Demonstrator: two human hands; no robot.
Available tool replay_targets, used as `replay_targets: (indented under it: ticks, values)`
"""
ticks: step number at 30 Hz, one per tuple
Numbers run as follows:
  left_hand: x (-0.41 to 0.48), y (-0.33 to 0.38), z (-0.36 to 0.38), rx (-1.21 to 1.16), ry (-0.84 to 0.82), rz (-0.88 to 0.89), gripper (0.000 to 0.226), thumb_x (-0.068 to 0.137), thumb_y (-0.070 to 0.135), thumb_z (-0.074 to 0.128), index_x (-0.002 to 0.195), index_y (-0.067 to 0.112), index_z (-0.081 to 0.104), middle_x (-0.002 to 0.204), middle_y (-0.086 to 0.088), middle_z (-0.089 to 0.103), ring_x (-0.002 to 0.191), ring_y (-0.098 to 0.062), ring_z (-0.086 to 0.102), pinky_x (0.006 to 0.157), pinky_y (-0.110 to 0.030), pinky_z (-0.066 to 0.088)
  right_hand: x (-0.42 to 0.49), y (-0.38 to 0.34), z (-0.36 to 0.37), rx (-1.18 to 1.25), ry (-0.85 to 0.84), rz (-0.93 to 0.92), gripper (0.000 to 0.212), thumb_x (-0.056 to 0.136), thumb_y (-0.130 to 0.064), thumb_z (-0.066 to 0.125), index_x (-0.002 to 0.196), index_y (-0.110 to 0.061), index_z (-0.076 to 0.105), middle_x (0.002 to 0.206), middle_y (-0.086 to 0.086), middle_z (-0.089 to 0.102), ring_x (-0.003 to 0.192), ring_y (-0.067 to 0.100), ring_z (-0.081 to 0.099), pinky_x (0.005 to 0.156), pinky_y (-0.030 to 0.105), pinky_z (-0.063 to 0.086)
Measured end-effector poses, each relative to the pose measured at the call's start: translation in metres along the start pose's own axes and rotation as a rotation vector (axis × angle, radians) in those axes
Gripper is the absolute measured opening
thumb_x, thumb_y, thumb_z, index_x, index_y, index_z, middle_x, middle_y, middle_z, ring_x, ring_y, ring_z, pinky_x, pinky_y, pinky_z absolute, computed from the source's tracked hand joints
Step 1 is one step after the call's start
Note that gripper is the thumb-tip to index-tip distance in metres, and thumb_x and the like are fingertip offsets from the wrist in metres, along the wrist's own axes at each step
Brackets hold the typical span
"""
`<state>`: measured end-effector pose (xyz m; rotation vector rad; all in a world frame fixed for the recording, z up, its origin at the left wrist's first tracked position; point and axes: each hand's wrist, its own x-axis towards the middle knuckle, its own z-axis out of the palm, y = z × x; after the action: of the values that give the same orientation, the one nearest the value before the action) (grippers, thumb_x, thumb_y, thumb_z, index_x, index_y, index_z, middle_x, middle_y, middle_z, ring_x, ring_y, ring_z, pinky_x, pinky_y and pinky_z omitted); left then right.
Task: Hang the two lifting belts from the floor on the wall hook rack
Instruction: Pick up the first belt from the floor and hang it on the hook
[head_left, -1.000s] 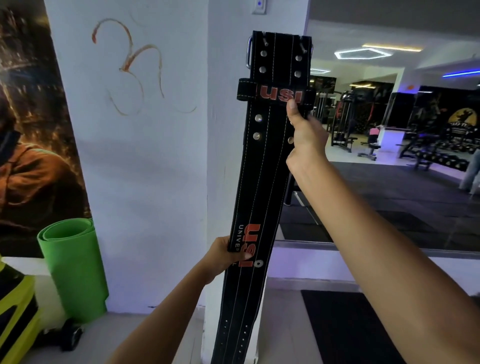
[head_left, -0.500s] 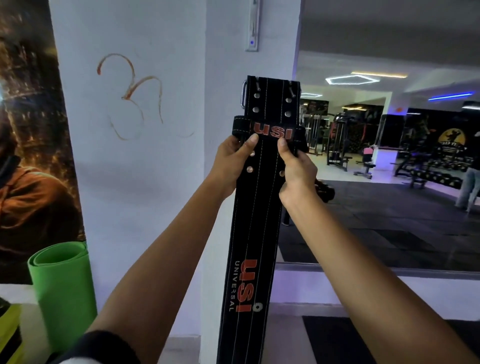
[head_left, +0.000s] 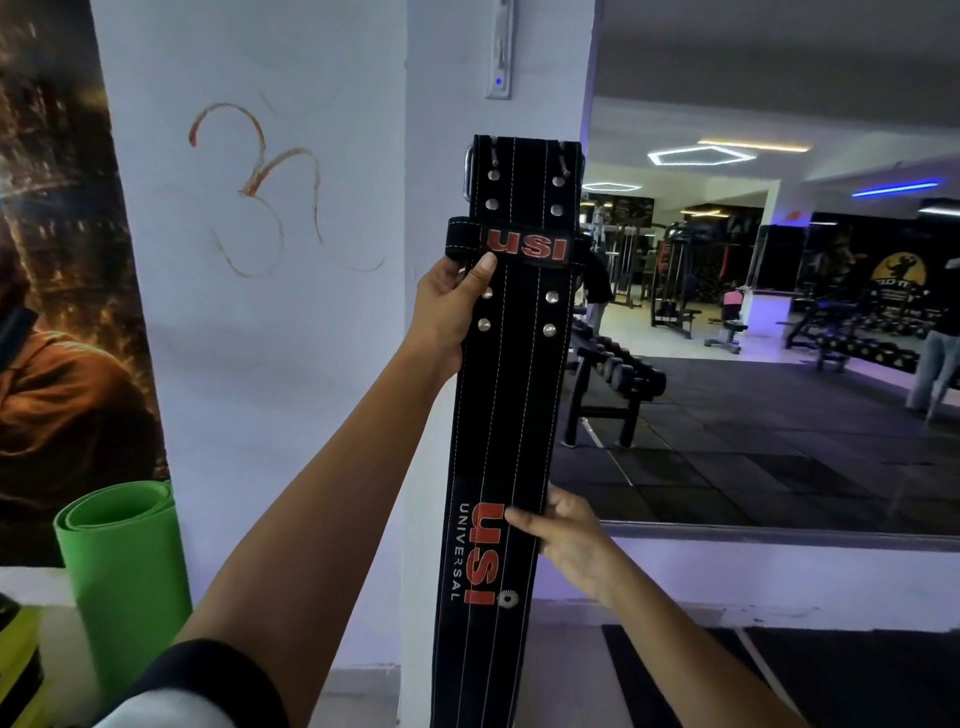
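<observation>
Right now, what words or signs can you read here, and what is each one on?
"USI": on the keeper loop of the black lifting belt.
"USI UNIVERSAL": lengthwise on the belt's lower part.
Round yellow emblem on the far wall: lettering too blurred to read.
Orange scrawl on the white wall: a symbol, not letters.

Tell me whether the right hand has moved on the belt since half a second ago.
Yes. The right hand went down the belt, from beside the upper USI loop to the lower USI Universal print.
</observation>
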<state>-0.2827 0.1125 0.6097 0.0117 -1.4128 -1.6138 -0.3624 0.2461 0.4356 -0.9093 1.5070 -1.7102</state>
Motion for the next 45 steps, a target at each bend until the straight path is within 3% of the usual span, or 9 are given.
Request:
replay_targets:
  ticks: [5,10,15,19,26,29,34,41,45]
  values:
    - [0.001,0.011,0.002,-0.006,-0.02,0.034,0.005,0.091,0.016,0.058,0.094,0.014,0.061,0.085,0.0,0.071,0.079,-0.016,0.071,0.078,-0.036,0.059,0.009,-0.017,0.0,0.064,-0.027,-0.114,0.025,0.08,0.0,0.062,0.096,-0.018,0.067,0.098,-0.006,0.073,0.098,0.005,0.066,0.096,0.025,0.045]
    - [-0.003,0.007,-0.003,-0.021,-0.028,0.005,0.015,0.091,0.018,0.057,0.104,0.011,0.059,0.095,-0.004,0.07,0.09,-0.021,0.069,0.081,-0.036,0.059,-0.01,0.033,-0.005,-0.065,-0.048,0.061,0.031,0.078,0.009,0.063,0.096,-0.016,0.065,0.109,0.01,0.069,0.111,0.029,0.062,0.086,0.029,0.054]
    - [-0.002,0.006,-0.004,-0.049,-0.014,0.014,0.007,0.091,0.015,0.057,0.097,0.012,0.061,0.088,-0.001,0.071,0.08,-0.015,0.071,0.076,-0.032,0.06,0.004,-0.024,0.004,0.006,-0.034,-0.075,0.026,0.086,-0.021,0.061,0.111,-0.014,0.061,0.119,0.002,0.064,0.084,-0.003,0.065,0.08,0.017,0.052]
    - [-0.004,0.001,-0.006,-0.025,-0.035,0.033,0.009,0.091,0.014,0.057,0.098,0.011,0.061,0.089,-0.003,0.07,0.082,-0.016,0.07,0.077,-0.031,0.059,0.017,-0.091,0.018,0.024,0.045,-0.204,0.02,0.088,-0.03,0.057,0.105,-0.02,0.061,0.1,-0.009,0.065,0.099,0.006,0.059,0.088,0.023,0.046]
    - [-0.004,-0.001,-0.013,-0.052,-0.032,0.033,0.009,0.091,0.013,0.056,0.098,0.012,0.062,0.093,-0.004,0.07,0.083,-0.015,0.07,0.075,-0.03,0.059,0.031,-0.154,0.038,0.001,0.169,-0.35,0.081,0.051,-0.073,0.069,0.11,-0.017,0.063,0.12,0.013,0.065,0.112,0.033,0.06,0.1,0.052,0.047]
    - [-0.007,-0.005,-0.015,-0.04,-0.037,0.007,0.009,0.091,0.013,0.056,0.098,0.01,0.062,0.091,-0.005,0.07,0.077,-0.013,0.071,0.068,-0.025,0.058,0.034,-0.185,0.043,0.014,0.225,-0.354,0.062,0.065,-0.064,0.066,0.099,-0.012,0.065,0.121,0.017,0.064,0.113,0.035,0.059,0.091,0.059,0.049]
    - [-0.009,0.001,-0.022,-0.003,-0.096,-0.097,0.015,0.09,0.016,0.058,0.102,0.007,0.064,0.094,-0.008,0.07,0.083,-0.021,0.07,0.074,-0.031,0.058,0.048,-0.205,0.044,0.033,0.381,-0.381,0.035,0.082,-0.028,0.067,0.102,0.001,0.063,0.114,0.018,0.065,0.106,0.03,0.059,0.071,0.035,0.052]
    - [0.016,0.042,-0.014,0.189,-0.089,-0.153,0.023,0.091,0.027,0.057,0.088,0.005,0.066,0.079,-0.008,0.069,0.072,-0.022,0.068,0.066,-0.029,0.055,0.051,-0.18,0.042,0.008,0.373,-0.383,0.017,0.071,-0.033,0.074,0.077,-0.019,0.066,0.11,0.013,0.068,0.106,0.032,0.061,0.096,0.055,0.047]
    - [0.028,0.047,-0.01,0.208,0.064,-0.25,0.038,0.087,0.046,0.056,0.086,0.009,0.065,0.079,-0.007,0.067,0.072,-0.024,0.066,0.067,-0.033,0.055,0.039,-0.169,0.045,0.008,0.371,-0.41,0.014,0.082,-0.028,0.067,0.091,-0.018,0.064,0.102,0.004,0.066,0.092,0.02,0.062,0.063,0.03,0.05]
